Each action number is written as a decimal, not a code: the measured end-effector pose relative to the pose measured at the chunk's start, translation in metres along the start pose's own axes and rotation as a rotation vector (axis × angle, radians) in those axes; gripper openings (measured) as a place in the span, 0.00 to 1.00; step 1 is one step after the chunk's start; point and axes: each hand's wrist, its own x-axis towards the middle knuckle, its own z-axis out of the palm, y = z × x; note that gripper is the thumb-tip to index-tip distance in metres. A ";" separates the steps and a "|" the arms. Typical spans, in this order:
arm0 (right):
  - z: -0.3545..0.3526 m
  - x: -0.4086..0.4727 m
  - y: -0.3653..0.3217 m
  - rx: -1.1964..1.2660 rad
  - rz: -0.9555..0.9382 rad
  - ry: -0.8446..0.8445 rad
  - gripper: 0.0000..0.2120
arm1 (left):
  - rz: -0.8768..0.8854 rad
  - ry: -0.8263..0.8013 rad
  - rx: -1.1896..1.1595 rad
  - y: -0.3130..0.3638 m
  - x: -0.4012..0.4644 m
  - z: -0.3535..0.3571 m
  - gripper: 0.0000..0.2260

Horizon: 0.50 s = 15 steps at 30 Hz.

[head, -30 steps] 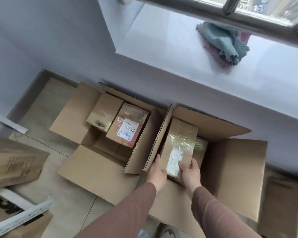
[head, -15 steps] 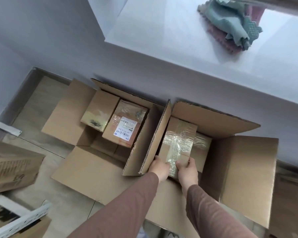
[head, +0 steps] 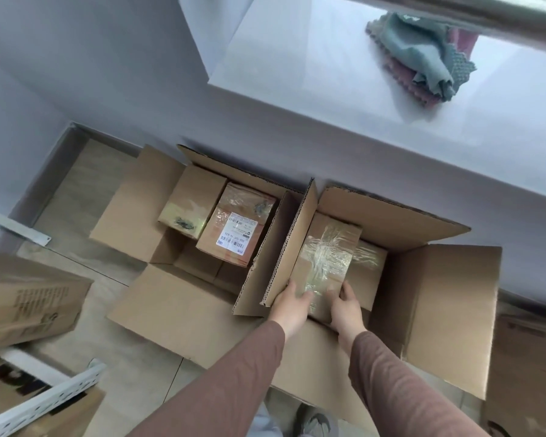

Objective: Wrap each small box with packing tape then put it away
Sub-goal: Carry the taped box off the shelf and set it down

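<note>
1. Taped small box: it's inside the right-hand open carton, tight against that carton's left wall, partly resting on another box deeper in the carton. Clear packing tape crosses its top.
2. Your left hand grips the near left corner of the taped box, fingers curled onto the top face. Your right hand grips the near right edge, fingers curled over it. Both hands are at the near end only; the far end is unsupported by you.
3. Risk: the carton's upright left flap touches or nearly touches your left hand. Pull out carelessly and you'll likely drag that flap inward over the box.
4. Risk: the box looks tilted on its neighbour. Let go now and it may slide or settle crooked; I'd press it flat first.
5. Risk: the tape is wrinkled and glossy near your fingertips, so grip could slip there or lift a loose tape edge. Can't tell if the ends are stuck down.
6. Left of the right-hand carton, a second open carton holds two more boxes, one a labelled box. Don't mix them up.
</note>
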 end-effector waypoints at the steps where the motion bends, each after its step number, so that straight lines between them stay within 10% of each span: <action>1: 0.000 -0.006 -0.006 -0.001 0.000 0.005 0.31 | 0.006 -0.003 -0.015 0.001 -0.005 -0.003 0.31; 15: -0.014 -0.227 -0.136 -0.192 -0.214 -0.211 0.30 | 0.079 0.109 -0.240 0.043 -0.206 -0.085 0.24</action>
